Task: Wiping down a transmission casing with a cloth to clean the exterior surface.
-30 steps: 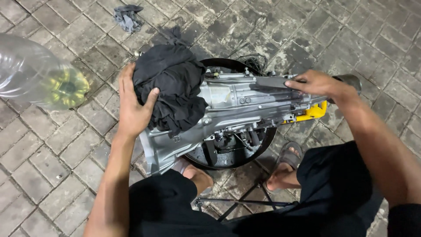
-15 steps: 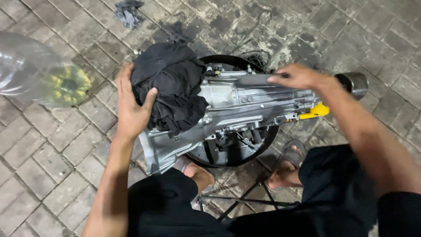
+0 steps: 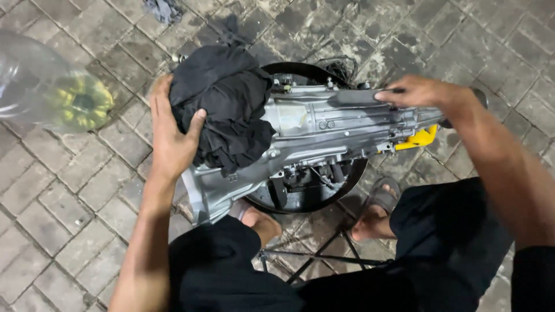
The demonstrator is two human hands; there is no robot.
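Gearbox, a long silver cast-aluminium housing (image 3: 324,130), lay across a black round tyre-like ring (image 3: 315,199) on the grey brick paving (image 3: 69,208), bell end toward my knees, tail end pointing right.

My left hand (image 3: 170,136) was spread flat, thumb hooked over a bunched black cloth (image 3: 222,107) draped on the wide end of the housing. It was pressing, not gripping. My right hand (image 3: 419,92) lay palm down on the top of the narrow tail section, fingers stretched along a dark strip there; I couldn't tell whether it closed on anything.

Risks as I judged them:
- The housing only rested on the ring, nothing clamped. A hard push from either hand could have rolled it off toward my feet.
- My sandalled foot (image 3: 376,211) and bare foot (image 3: 260,222) sat right under the overhang. Bad place if it tipped.
- The cloth was loose, so my left palm could have slid with it.
- The yellow plastic fitting (image 3: 417,140) under the tail looked thin and would likely crack if the weight came down on it.

Around: a clear plastic bottle with something yellow inside (image 3: 55,92), blurred, well to the left; a grey rag (image 3: 163,10) on the bricks at the top; thin black metal stool legs (image 3: 324,257) between my knees, crowding any step back.
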